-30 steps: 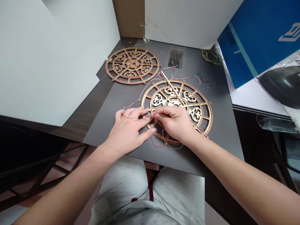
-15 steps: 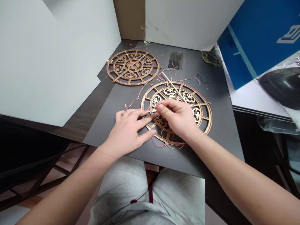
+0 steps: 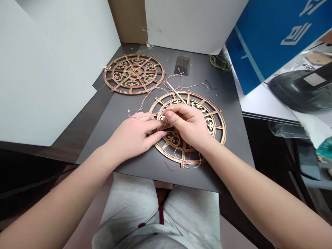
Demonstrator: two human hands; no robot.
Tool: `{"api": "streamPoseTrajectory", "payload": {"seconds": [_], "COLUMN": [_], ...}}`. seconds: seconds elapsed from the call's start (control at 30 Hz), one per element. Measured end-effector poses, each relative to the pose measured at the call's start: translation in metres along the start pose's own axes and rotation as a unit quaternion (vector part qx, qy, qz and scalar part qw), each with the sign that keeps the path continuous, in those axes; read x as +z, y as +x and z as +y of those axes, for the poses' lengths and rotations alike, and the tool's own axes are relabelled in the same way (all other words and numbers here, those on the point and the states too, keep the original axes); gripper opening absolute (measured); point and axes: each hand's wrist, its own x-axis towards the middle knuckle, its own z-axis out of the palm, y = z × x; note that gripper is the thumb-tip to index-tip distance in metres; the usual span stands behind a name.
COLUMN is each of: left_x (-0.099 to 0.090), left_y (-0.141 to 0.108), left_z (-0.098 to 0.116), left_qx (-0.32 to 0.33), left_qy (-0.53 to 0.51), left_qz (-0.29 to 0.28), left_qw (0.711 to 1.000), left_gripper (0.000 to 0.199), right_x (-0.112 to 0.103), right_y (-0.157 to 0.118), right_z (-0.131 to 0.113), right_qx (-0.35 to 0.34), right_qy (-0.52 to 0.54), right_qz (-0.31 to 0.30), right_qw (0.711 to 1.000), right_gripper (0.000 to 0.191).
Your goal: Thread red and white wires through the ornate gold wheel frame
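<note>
As the view tips down onto the dark table [image 3: 233, 145], a gold fretwork wheel [image 3: 134, 74] lies at the far left, threaded with fine wires. Moving right, the left hand [image 3: 132, 130] rests flat across the left rim of a second wheel [image 3: 217, 128], which lies nearer on the table, its grip wide open and holding nothing, with a pink wire [image 3: 141, 117] running just above the fingers. Next comes the right hand [image 3: 188, 124], over that wheel's middle, its grip pinched closed on something too fine to make out. Beyond it, a thin stick [image 3: 175, 92] crosses the rim, and a blue box [image 3: 261, 45] stands far right!
</note>
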Motion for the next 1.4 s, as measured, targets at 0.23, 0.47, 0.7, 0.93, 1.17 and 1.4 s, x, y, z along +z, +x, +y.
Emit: {"api": "streamPoseTrajectory", "payload": {"seconds": [0.23,0.47,0.7,0.93,1.17,1.4], "left_x": [-0.002,-0.008,0.006,0.010,0.006,0.006], "left_y": [0.043,0.064,0.063,0.060,0.064,0.063], "left_z": [0.002,0.001,-0.011,-0.022,-0.028,-0.032], "left_qx": [-0.074,-0.157,-0.010,0.027,0.029,0.018], "left_qy": [-0.107,-0.185,-0.126,-0.173,-0.237,-0.250], "left_qz": [-0.102,-0.184,-0.062,-0.055,-0.093,-0.097], "left_qw": [0.986,0.952,0.990,0.983,0.967,0.963], "left_gripper": [0.023,0.018,0.020,0.016,0.012,0.016], "right_x": [-0.021,-0.042,-0.040,-0.040,-0.042,-0.044], "right_y": [0.005,0.009,0.013,0.014,0.014,0.011], "right_z": [-0.002,0.001,0.013,0.017,0.019,0.009], "right_qx": [0.095,0.098,0.109,0.083,0.081,0.051], "right_qy": [-0.084,-0.039,-0.057,-0.121,-0.136,-0.164], "right_qz": [0.042,0.194,0.208,0.160,0.153,0.109], "right_qw": [0.991,0.975,0.970,0.976,0.975,0.979], "right_gripper": [0.044,0.034,0.015,0.010,0.014,0.015]}}
